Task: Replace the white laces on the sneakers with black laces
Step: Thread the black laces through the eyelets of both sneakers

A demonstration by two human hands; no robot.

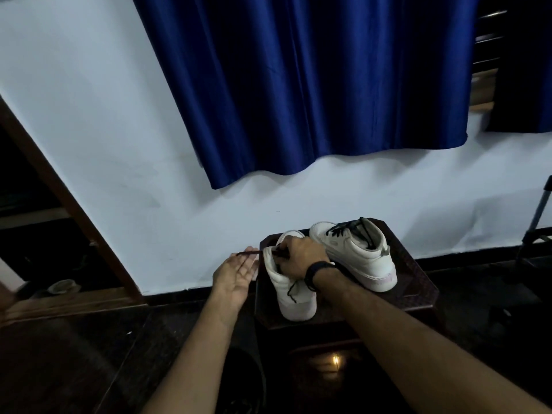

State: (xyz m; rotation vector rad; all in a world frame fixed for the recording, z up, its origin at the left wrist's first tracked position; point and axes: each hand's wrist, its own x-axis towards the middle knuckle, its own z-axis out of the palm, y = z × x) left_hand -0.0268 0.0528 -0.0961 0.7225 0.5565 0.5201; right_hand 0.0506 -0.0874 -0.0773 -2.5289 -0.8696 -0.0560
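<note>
1. Two white leather-look sneakers sit on a dark brown, square-topped stool (pixel 418 297) standing against the pale wall; all positions below are given from that stool.
2. Far sneaker (pixel 355 252), at the stool's back right: black lace already crossed through its eyelets, ends loose at the collar. Judged finished, or nearly so.
3. Near sneaker (pixel 288 286), at the stool's front left, toe pointing away from the camera: one loose black lace end (pixel 292 289) trails down its side.
4. Right hand (pixel 298 258), black band on the wrist, rests on top of the near sneaker, fingers curled narrow on the lace at the eyelets, probably pinning the shoe steady while threading.
5. Left hand (pixel 236 273) hovers just off the stool's left edge, palm open, fingers spread loosely. A taut black lace strand (pixel 248 253) runs from the shoe to its fingertips, seemingly to draw slack through; whether it is pinched, cannot tell.
6. No white laces visible.
</note>
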